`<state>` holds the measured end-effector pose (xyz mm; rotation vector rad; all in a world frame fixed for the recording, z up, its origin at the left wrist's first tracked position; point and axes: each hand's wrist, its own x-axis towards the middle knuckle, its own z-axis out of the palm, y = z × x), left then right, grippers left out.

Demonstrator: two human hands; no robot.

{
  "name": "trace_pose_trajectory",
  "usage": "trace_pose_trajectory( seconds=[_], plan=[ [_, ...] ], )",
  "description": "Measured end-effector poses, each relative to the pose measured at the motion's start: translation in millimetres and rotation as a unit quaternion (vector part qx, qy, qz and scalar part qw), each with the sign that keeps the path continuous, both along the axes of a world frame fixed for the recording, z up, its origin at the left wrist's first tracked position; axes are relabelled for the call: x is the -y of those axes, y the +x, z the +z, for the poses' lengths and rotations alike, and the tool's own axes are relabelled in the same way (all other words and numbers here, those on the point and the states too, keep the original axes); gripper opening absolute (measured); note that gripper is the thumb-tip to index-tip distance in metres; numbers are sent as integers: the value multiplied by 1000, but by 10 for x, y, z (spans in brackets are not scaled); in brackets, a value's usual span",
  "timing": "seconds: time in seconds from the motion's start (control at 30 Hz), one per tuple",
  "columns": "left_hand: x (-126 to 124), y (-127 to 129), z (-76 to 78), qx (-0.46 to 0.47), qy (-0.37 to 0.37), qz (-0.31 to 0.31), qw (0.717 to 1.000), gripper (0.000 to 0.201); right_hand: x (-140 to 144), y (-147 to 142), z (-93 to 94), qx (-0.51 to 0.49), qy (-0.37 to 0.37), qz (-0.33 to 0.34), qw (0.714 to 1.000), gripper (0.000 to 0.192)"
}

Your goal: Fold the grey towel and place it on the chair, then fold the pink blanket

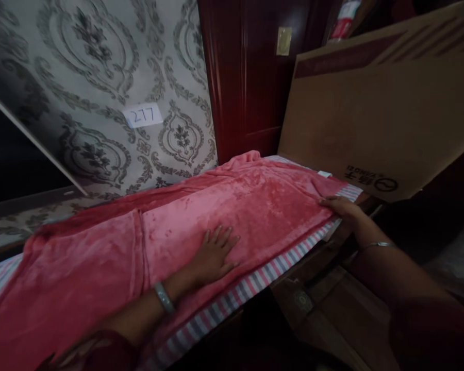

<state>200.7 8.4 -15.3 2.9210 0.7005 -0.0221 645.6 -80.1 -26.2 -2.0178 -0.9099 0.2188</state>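
Note:
A pinkish-red plush blanket (201, 206) lies spread over a surface, with a folded seam across it on the left. My left hand (215, 255) rests flat on its middle, fingers spread. At the blanket's right end, my right hand (338, 205) touches the near corner, its fingers bent over the edge; whether cloth is pinched between thumb and fingers is hard to make out. Beneath the blanket, a striped cloth (255, 282) in white, grey and pink shows along the front edge. A small white tag (325, 174) sticks out near the right end.
A large cardboard box (371, 113) stands at the back right, beside a dark red door panel (247, 77). Patterned wallpaper (100, 98) bears a paper label (143, 115) reading 277. Brown cardboard (328, 314) lies below the front edge. A dark screen-like panel (19, 149) stands at left.

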Motion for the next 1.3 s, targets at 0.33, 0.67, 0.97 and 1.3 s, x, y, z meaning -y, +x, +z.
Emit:
trace_pose_trajectory(
  seconds=[0.33,0.67,0.97,1.3],
  plan=[
    [-318,28,34,287,-305,116,901,45,-239,-722,655,115,50,16,992,38],
    [-1034,16,373,489,-621,292,539,48,72,-2959,590,342,19,421,840,39],
    [-1179,101,155,565,-506,322,566,28,312,-3063,45,292,63,376,877,36],
    [-1545,-345,389,595,-392,384,587,25,234,-3682,240,339,134,420,831,46]
  ],
)
